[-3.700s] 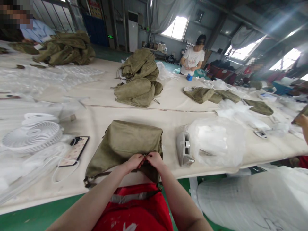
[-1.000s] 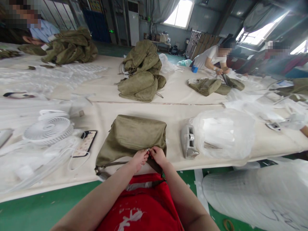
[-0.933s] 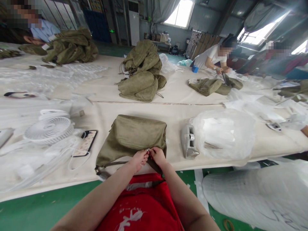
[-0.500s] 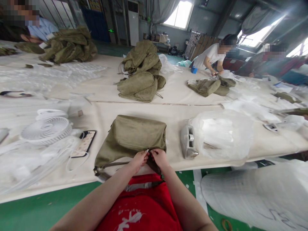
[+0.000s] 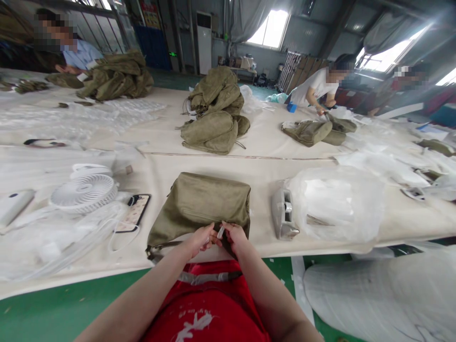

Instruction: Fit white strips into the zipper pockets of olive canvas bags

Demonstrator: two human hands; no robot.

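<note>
An olive-green bag [image 5: 203, 199] lies on the pale table in front of me, its strap hanging over the near edge. At the bag's near right side my two hands work close together. My right hand [image 5: 235, 235] pinches a small white slip [image 5: 221, 232], which sticks up between the hands. My left hand [image 5: 204, 239] is closed just left of the slip, fingers curled against the bag's near edge; what it holds is hidden. A grey-wrapped strap [image 5: 204, 278] crosses my red top below.
Left are a white fan [image 5: 83, 192] and a phone [image 5: 133, 213] with a white cable. A tape dispenser [image 5: 285, 211] and clear plastic bags [image 5: 338, 204] are right. More olive bags [image 5: 213, 130] are piled beyond. A co-worker [image 5: 315, 88] handles bags at the far right.
My hands have moved slightly apart, and more of the white slip shows between them. The view has shifted a little to the left; the bag stays in place.
</note>
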